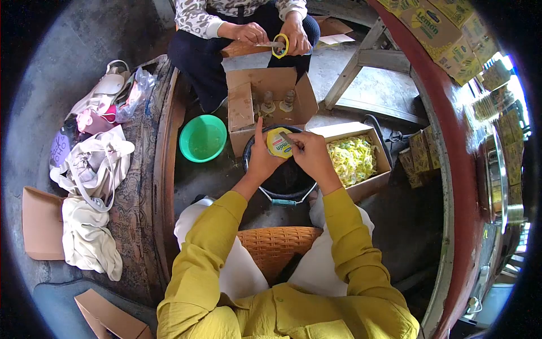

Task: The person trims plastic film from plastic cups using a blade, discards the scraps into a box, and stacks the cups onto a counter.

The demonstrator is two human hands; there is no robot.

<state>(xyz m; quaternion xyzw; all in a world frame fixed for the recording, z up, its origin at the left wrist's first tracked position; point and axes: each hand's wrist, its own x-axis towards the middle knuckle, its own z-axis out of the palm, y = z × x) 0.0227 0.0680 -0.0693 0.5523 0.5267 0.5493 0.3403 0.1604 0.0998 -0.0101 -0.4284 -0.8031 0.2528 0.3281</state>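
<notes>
My left hand grips a round yellow piece with "Lemon"-type lettering, its index finger pointing up beside it. In my right hand is a small flat knife-like blade, pinched and resting at the piece's upper right edge. Both hands are above a dark bucket with a wire handle. Whether the yellow piece is a lid or a cup cannot be made out. To the right, an open cardboard box is full of yellow and white strips.
Across from me a person's hands hold a yellow ring and a blade. Between us stands a cardboard box with clear glass items. A green basin lies left; bags lie on the left bench.
</notes>
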